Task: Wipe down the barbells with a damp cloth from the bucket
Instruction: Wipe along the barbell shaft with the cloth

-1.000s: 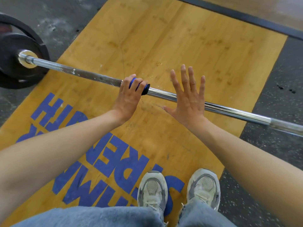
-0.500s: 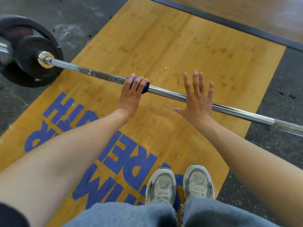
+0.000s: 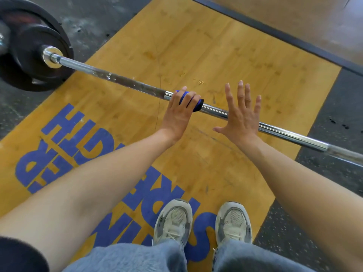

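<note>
Over the wooden platform, the left hand curled its fingers round the blue cloth on the barbell; the right hand rested flat, fingers spread wide. Wiping looked underway; next probably sliding along, toward the duller stretch

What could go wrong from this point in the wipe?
1. The left hand grips only a small blue cloth round the barbell, so the dull, grimy stretch toward the weight plates may stay dirty.
2. The open right hand lies flat over the bar without gripping, so the bar might roll on the platform.
</note>
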Available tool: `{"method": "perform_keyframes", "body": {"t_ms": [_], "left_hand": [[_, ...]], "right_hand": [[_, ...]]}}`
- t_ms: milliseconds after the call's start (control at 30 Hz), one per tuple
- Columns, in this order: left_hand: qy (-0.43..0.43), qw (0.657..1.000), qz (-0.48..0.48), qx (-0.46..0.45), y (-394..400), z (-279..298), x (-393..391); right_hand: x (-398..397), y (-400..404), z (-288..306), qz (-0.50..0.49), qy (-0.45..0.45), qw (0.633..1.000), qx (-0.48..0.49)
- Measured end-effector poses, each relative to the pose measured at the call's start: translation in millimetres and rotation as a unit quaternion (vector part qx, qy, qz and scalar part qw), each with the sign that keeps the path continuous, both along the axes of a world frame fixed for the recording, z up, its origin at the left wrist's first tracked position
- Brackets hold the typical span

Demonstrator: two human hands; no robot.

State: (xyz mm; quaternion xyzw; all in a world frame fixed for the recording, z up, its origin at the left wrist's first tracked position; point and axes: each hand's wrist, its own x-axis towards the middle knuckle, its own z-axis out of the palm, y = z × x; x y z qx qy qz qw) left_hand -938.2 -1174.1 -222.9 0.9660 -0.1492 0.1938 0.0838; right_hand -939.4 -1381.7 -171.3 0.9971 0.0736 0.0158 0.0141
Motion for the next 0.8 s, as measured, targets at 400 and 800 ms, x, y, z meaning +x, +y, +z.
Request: {"method": "perform_keyframes", "body": {"t_ms": [400,800], "left_hand": [[0.001,0.996,0.028,0.090,27,0,68],[0.000,0.991,-0.074,0.113,-11,3,139]], "right_hand": [[70,-14,6,0.001,0.045,0.999,-0.018],[155,-31,10,0.011,0.078,0.997,0.003]]}}
